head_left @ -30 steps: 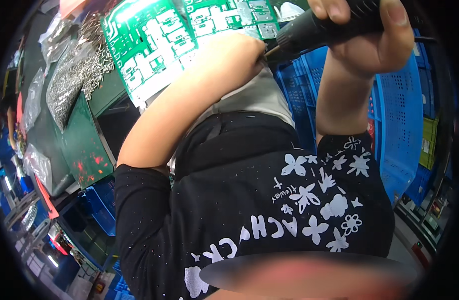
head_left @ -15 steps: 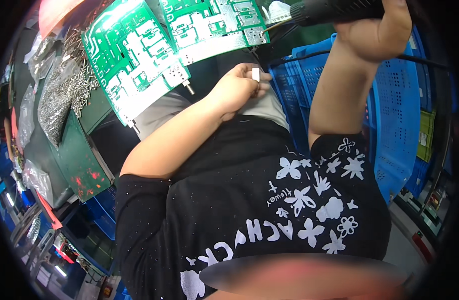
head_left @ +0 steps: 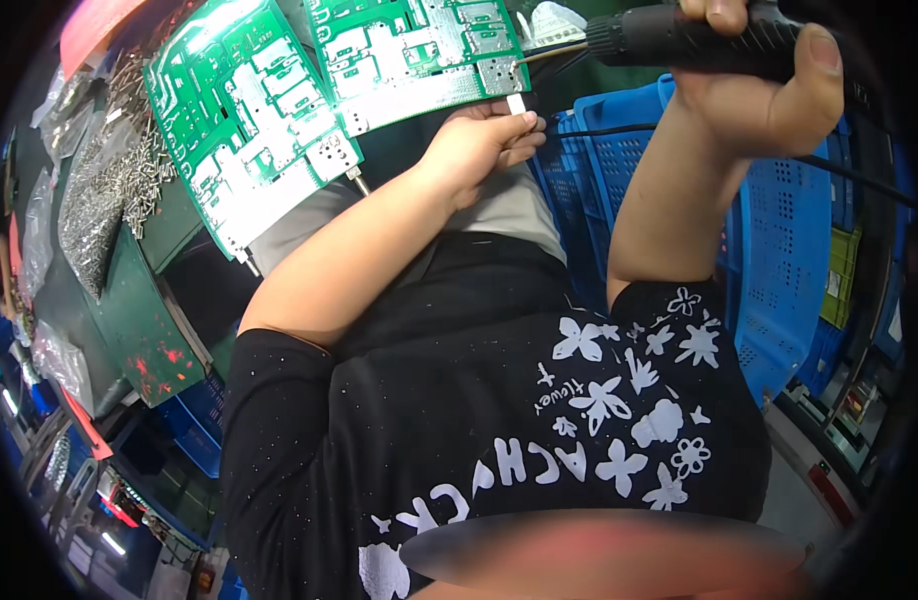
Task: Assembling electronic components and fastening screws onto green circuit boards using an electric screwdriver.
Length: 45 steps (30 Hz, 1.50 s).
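Note:
My right hand (head_left: pixel 754 100) grips a black electric screwdriver (head_left: pixel 659 38), its thumb raised off the body. The long thin bit points left, its tip at the near right corner of the right green circuit board (head_left: pixel 409 60). Just below that corner is my left hand (head_left: pixel 484 145), fingers curled in and thumb pressed toward them. A small white piece (head_left: pixel 516 104) shows at its fingers; whether it is held or stuck on a finger I cannot tell. Beside it lies the left green circuit board (head_left: pixel 244 120), with metal cylindrical connectors (head_left: pixel 359 182) jutting from its near edge.
At the left, a clear bag (head_left: pixel 89 225) and a heap of small metal parts (head_left: pixel 144 180) lie on the green table (head_left: pixel 139 335). Blue perforated crates (head_left: pixel 779 250) stand at the right. A black cable (head_left: pixel 859 178) runs behind my right forearm.
My left hand has moved up to the near edge of the right board. My right hand and the screwdriver sit slightly lower in view; the boards appear shifted a little left.

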Each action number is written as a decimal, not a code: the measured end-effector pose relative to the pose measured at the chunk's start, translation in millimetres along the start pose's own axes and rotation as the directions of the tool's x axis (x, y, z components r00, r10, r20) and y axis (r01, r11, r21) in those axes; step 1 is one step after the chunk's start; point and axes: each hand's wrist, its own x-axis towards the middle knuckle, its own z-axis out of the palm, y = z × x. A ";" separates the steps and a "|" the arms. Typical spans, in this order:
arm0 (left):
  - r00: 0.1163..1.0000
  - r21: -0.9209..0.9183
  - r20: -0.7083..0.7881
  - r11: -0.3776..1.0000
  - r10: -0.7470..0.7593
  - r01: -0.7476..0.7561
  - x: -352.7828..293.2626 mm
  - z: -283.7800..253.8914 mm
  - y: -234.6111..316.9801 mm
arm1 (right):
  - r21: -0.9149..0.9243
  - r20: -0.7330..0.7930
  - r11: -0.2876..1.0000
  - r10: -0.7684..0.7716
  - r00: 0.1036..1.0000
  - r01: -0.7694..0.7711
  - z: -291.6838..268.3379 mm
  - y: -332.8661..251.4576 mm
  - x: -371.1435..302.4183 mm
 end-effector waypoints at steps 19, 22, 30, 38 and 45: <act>0.989 -0.095 -0.075 0.986 0.129 -0.136 2.4 4.7 -5.8 | -0.080 -0.045 0.997 0.011 0.999 -0.015 -3.0 -2.8 -9.1; 0.988 -0.093 -0.085 0.987 0.126 -0.134 1.5 5.4 -5.5 | -0.038 0.023 0.999 0.010 1.000 -0.009 -7.3 0.5 -10.0; 0.987 -0.079 -0.080 0.986 0.138 -0.144 2.4 5.2 -5.5 | 0.058 0.078 0.998 0.023 0.997 -0.028 -11.6 2.3 -12.7; 0.986 -0.076 -0.069 0.985 0.152 -0.157 3.8 5.3 -6.6 | 0.104 0.190 0.993 0.043 0.981 -0.064 -18.8 0.6 -10.9; 0.983 -0.082 -0.070 0.982 0.167 -0.173 2.6 7.7 -5.5 | -0.009 0.171 0.999 0.044 0.984 -0.043 1.2 -0.9 -3.5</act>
